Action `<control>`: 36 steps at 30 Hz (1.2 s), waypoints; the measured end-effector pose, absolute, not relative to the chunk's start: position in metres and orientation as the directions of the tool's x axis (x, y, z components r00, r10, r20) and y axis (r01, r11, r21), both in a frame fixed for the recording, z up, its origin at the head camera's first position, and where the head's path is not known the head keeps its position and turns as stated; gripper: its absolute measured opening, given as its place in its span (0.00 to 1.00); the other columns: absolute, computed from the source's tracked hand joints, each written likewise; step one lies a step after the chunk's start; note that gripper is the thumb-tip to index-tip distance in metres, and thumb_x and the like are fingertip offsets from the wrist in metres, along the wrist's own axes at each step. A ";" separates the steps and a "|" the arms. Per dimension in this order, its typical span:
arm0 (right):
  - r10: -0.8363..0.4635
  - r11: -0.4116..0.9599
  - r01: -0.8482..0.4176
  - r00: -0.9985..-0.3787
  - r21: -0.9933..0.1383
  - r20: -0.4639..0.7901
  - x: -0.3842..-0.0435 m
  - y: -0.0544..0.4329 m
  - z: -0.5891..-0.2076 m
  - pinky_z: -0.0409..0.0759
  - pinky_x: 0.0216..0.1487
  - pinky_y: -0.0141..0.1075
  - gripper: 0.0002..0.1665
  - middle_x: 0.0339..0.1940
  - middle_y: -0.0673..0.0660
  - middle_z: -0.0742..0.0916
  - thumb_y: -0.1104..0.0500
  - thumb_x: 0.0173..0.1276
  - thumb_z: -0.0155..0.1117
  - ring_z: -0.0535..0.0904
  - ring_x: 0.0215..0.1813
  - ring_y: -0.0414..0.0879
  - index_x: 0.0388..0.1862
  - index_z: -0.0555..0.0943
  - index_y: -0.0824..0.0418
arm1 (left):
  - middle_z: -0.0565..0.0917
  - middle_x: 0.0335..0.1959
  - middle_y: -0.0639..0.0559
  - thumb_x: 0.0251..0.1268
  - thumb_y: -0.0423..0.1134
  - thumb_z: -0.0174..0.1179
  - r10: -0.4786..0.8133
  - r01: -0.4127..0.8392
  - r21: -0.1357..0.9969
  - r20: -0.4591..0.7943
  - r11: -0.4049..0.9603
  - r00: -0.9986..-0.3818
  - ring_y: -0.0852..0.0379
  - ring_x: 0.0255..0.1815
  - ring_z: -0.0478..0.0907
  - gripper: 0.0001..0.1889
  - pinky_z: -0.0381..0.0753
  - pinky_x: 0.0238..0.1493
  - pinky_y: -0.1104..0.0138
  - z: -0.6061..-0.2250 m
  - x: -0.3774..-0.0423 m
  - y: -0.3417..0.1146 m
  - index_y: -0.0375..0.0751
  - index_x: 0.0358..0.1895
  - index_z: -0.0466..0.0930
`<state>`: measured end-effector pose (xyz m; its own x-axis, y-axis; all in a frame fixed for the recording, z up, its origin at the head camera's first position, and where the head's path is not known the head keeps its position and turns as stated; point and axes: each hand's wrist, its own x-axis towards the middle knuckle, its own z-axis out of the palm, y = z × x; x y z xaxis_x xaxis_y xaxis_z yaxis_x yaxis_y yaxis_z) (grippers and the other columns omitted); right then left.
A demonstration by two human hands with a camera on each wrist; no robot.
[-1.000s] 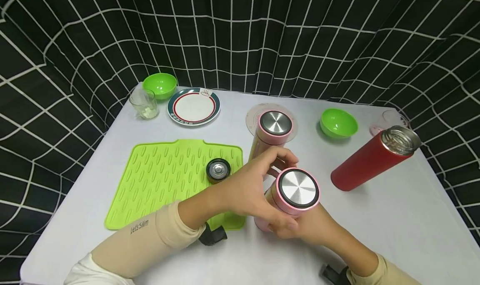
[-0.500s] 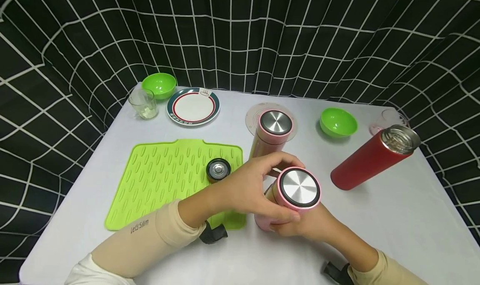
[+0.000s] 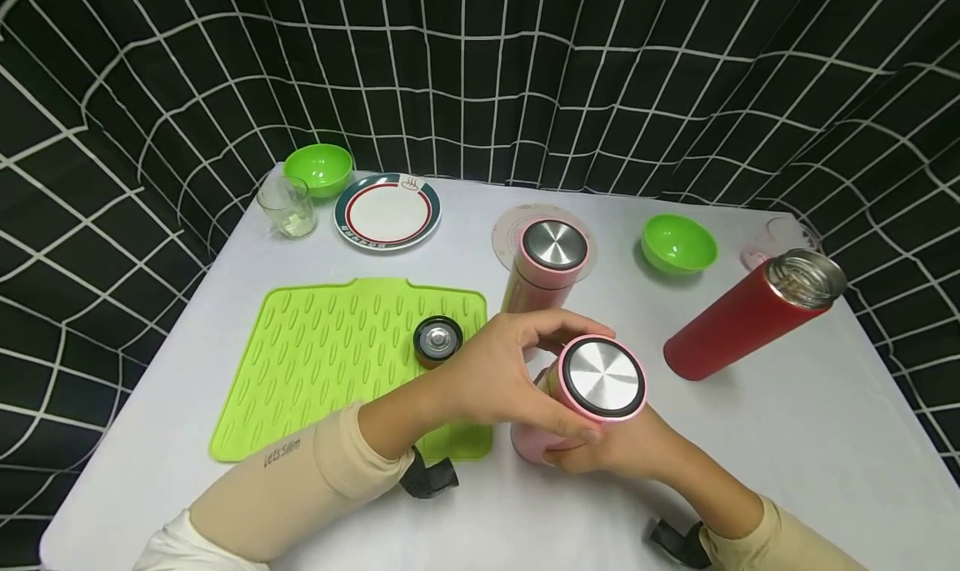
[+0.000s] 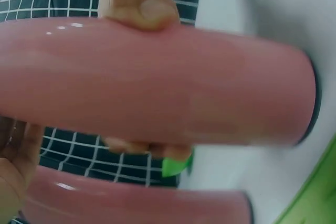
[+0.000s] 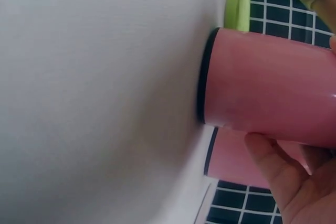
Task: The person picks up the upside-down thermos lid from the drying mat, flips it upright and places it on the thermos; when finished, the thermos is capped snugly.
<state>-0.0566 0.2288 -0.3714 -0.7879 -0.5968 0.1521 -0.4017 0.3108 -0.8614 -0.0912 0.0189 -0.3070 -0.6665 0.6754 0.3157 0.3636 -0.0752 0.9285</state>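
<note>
An upright pink thermos (image 3: 531,443) with a brushed-metal disc on its lid (image 3: 603,377) stands before me, its dark base at the white tabletop in the left wrist view. My left hand (image 3: 491,379) grips the lid end, thumb on the near side and fingers round the far side. Lower down, my right hand (image 3: 626,450) holds the body; its thumb presses the pink wall in the left wrist view, where its fingertips (image 4: 176,152) show past the other side. Close behind stands a second pink thermos (image 3: 551,267), capped with a similar metal-topped lid.
A lime-green drying mat (image 3: 322,363) lies left, with a black-rimmed lid (image 3: 438,339) on it. Right of me a red thermos (image 3: 735,325) stands uncapped. Farther back are a plate (image 3: 390,211), a glass (image 3: 288,208), green bowls (image 3: 678,246) and a pale round mat (image 3: 513,229).
My left fingers and thumb have shifted slightly round the lid, fingertips toward the right. The right hand keeps its hold, and the other things stay in place.
</note>
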 end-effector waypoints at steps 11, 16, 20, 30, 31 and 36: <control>-0.435 0.382 -0.332 -0.888 -0.863 0.150 -0.054 0.254 -0.361 0.78 0.45 0.31 0.37 0.46 0.49 0.86 0.67 0.40 0.84 0.82 0.44 0.44 0.52 0.80 0.54 | 0.76 0.55 0.67 0.60 0.53 0.68 0.623 0.524 0.799 0.255 0.296 -0.739 0.66 0.51 0.75 0.31 0.78 0.47 0.68 -0.301 -0.077 -0.024 0.54 0.66 0.71; -0.288 0.475 -0.230 -0.953 -0.849 0.096 -0.071 0.272 -0.360 0.79 0.43 0.31 0.32 0.43 0.53 0.86 0.67 0.44 0.82 0.81 0.42 0.43 0.50 0.79 0.62 | 0.75 0.61 0.62 0.66 0.46 0.64 0.521 0.496 0.775 0.257 0.391 -0.814 0.62 0.57 0.74 0.19 0.79 0.48 0.62 -0.313 -0.106 -0.060 0.52 0.60 0.78; -0.199 0.546 -0.155 -0.979 -0.823 0.052 -0.088 0.275 -0.359 0.76 0.44 0.31 0.30 0.44 0.56 0.85 0.65 0.50 0.79 0.79 0.45 0.43 0.52 0.77 0.65 | 0.65 0.70 0.58 0.63 0.54 0.65 0.474 0.403 0.706 0.109 0.582 -0.874 0.53 0.67 0.66 0.27 0.72 0.60 0.53 -0.328 -0.129 -0.083 0.51 0.63 0.74; -0.060 0.558 0.031 -0.995 -0.830 -0.078 -0.118 0.277 -0.353 0.77 0.45 0.34 0.37 0.52 0.62 0.81 0.61 0.54 0.78 0.76 0.49 0.51 0.60 0.70 0.68 | 0.74 0.62 0.49 0.41 0.62 0.76 0.472 0.323 0.572 -0.130 0.754 -0.872 0.48 0.64 0.66 0.49 0.70 0.61 0.52 -0.363 -0.150 -0.092 0.43 0.69 0.68; -0.058 0.553 0.035 -0.995 -0.833 -0.081 -0.119 0.278 -0.353 0.77 0.45 0.34 0.37 0.52 0.62 0.81 0.61 0.54 0.78 0.76 0.49 0.50 0.60 0.70 0.68 | 0.75 0.61 0.49 0.40 0.61 0.77 0.475 0.329 0.562 -0.131 0.759 -0.870 0.48 0.62 0.67 0.50 0.71 0.60 0.53 -0.365 -0.150 -0.091 0.43 0.69 0.69; -0.079 0.516 0.039 -0.993 -0.856 -0.093 -0.120 0.279 -0.355 0.77 0.46 0.32 0.39 0.54 0.62 0.80 0.61 0.55 0.77 0.76 0.50 0.49 0.62 0.69 0.68 | 0.79 0.55 0.51 0.36 0.59 0.79 0.488 0.361 0.499 -0.149 0.788 -0.860 0.51 0.56 0.71 0.49 0.75 0.53 0.56 -0.373 -0.150 -0.087 0.43 0.66 0.71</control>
<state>-0.1200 0.2792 -0.3550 -0.9925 -0.0793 -0.0928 0.0388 0.5159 -0.8558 -0.1496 -0.0873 -0.3726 -0.8599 0.4881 -0.1494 0.3608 0.7882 0.4986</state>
